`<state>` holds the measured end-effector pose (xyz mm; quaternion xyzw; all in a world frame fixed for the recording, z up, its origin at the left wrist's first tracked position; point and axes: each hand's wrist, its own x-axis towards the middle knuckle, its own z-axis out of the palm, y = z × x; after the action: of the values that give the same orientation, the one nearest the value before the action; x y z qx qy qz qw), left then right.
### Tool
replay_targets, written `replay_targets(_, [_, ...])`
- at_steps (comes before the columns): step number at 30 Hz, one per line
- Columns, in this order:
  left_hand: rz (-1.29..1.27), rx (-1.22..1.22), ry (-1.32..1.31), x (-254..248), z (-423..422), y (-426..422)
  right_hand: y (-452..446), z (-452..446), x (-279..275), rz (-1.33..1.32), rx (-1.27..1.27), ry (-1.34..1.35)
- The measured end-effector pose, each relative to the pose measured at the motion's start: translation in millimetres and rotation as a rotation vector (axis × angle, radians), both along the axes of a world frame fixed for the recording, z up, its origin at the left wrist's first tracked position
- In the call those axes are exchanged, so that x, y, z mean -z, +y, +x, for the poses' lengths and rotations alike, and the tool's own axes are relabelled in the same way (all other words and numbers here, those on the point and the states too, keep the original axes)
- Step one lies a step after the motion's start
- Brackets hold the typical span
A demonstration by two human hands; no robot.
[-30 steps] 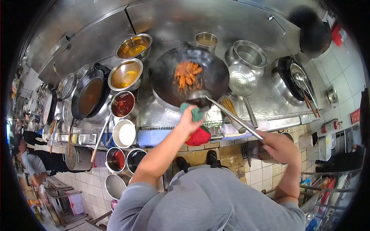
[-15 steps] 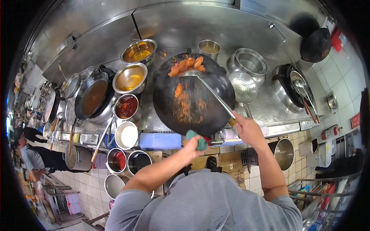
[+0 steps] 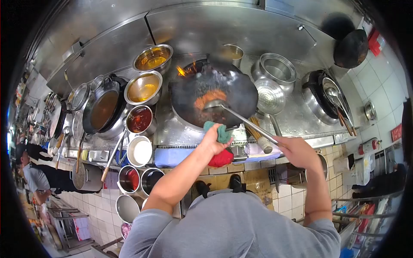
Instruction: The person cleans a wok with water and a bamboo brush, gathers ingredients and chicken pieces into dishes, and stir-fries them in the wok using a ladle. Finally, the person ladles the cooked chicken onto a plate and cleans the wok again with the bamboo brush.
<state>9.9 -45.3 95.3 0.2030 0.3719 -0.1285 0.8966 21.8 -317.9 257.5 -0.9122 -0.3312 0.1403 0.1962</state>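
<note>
My left hand [image 3: 211, 141] is closed on a folded green cloth [image 3: 223, 133] at the near rim of a black wok [image 3: 243, 92]. In my right hand [image 3: 300, 151] is the end of a long-handled metal ladle [image 3: 254, 127]. Its bowl dips into the wok against a blurred heap of reddish-orange food pieces [image 3: 206, 99]. Smoke or steam hazes the wok's far half. Flames [image 3: 181, 71] lick up past its far left rim, where part of the burner ring [image 3: 192, 67] shows.
Bowls of yellow oil [image 3: 146, 87] and a pot of red sauce [image 3: 140, 119] stand left. A perforated strainer [image 3: 270, 96] and a metal pot [image 3: 278, 69] are right. A bamboo brush [image 3: 261, 139] and red cloth [image 3: 221, 157] lie near the front edge. Another person [image 3: 41, 174] is far left.
The wok has tipped and shifted off the burner's far side, and flames now show. The food has slid from the far rim toward the middle. My left hand moved forward; my right hand moved right and back.
</note>
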Motion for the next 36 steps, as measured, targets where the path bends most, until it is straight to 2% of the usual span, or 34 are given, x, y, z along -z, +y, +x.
replay_targets(3, [0.04,0.023,-0.07,36,-10,-4,29,20,53,0.073,0.01,-0.12])
replay_targets(5, [0.073,0.008,0.048,53,-29,-15,35,22,57,0.079,0.044,-0.133])
replay_targets(7, [0.004,0.071,0.073,44,-46,-19,34,22,56,0.084,0.072,-0.137])
replay_targets(9, [-0.015,0.011,-0.029,20,-40,-19,23,23,51,0.226,0.114,-0.034])
replay_targets(10, [-0.013,-0.026,0.029,6,-29,-13,16,24,50,0.218,0.116,-0.021])
replay_targets(12, [-0.006,-0.018,0.001,-7,-10,-5,5,35,43,0.185,0.222,0.177])
replay_targets(13, [0.024,-0.012,0.017,-14,-4,-4,2,38,35,0.18,0.221,0.173])
replay_targets(15, [0.096,-0.007,-0.005,-15,-1,-11,-3,39,15,0.242,0.44,0.495])
replay_targets(16, [0.174,-0.001,-0.019,-15,0,-15,-5,39,11,0.244,0.469,0.518])
replay_targets(17, [0.171,-0.003,-0.016,-10,-2,-22,-4,39,12,0.239,0.469,0.52])
replay_targets(20, [0.603,-0.078,-0.069,36,-19,-54,1,38,14,0.338,0.542,0.627])
replay_targets(21, [0.792,-0.158,-0.152,95,-19,-65,7,35,13,0.369,0.589,0.69])
replay_targets(23, [0.797,-0.25,-0.105,120,-32,-84,19,28,7,0.406,0.638,0.746])
replay_targets(24, [0.796,-0.247,-0.112,111,-31,-85,24,23,1,0.523,0.677,0.906])
replay_targets(25, [0.647,-0.247,-0.052,92,-35,-87,27,20,-4,0.639,0.713,1.068])
replay_targets(26, [0.497,-0.245,0.011,74,-41,-90,28,22,-8,0.741,0.634,1.284])
replay_targets(27, [0.494,-0.241,0.016,61,-42,-86,27,27,-5,0.739,0.64,1.286])
replay_targets(29, [0.083,-0.14,-0.045,31,-37,-64,26,34,6,1.026,0.638,1.769])
replay_targets(31, [-0.003,-0.174,0.016,6,-34,-51,29,32,9,1.035,0.62,1.772])
replay_targets(33, [-0.194,-0.192,-0.089,-3,-35,-43,31,25,11,1.115,0.594,1.738])
replay_targets(34, [-0.171,-0.221,-0.02,-17,-32,-40,30,24,14,1.178,0.608,1.766])
replay_targets(36, [-0.143,-0.204,-0.043,-4,-27,-32,25,16,24,1.194,0.511,1.726])
